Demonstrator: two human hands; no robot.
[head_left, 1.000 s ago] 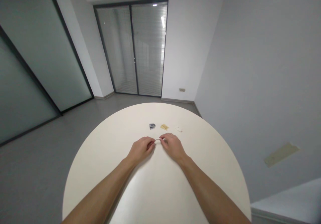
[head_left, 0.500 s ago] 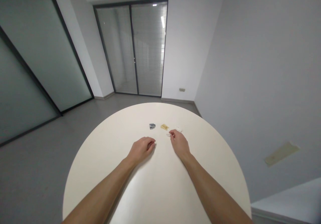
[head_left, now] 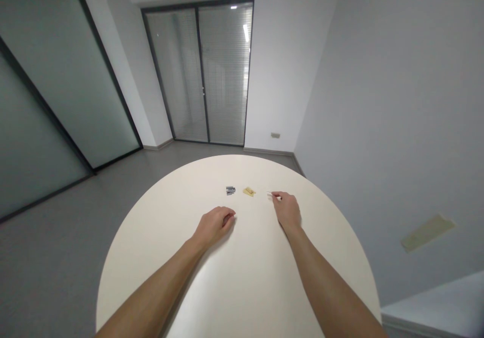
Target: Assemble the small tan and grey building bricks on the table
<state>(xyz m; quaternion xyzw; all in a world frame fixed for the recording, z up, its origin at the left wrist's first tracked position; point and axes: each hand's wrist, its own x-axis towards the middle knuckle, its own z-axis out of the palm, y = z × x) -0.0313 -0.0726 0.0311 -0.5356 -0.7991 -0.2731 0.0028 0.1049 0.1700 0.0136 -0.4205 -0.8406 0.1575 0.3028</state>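
My right hand point(head_left: 286, 211) is closed in a pinch on a small thin white piece point(head_left: 269, 193), just right of the yellow pieces. Its exact kind is too small to tell. My left hand point(head_left: 215, 224) rests on the table nearer to me, fingers curled and thumb against them. A tiny pale bit shows at its fingertips, too small to name. Several flat yellow pieces point(head_left: 249, 191) lie in a loose pile between and beyond the hands. To their left is a small pile of dark grey-blue pieces point(head_left: 230, 190).
Everything lies on a round white table point(head_left: 234, 287). Beyond it are a glass door point(head_left: 225, 75) with blinds, a frosted glass partition point(head_left: 45, 75) at left and a white wall point(head_left: 385, 101) at right. A wall socket point(head_left: 275, 135) sits low at the back.
My right hand has moved right and slightly away from me, carrying the white piece from in front of the yellow pile to its right. The left hand has stayed in place.
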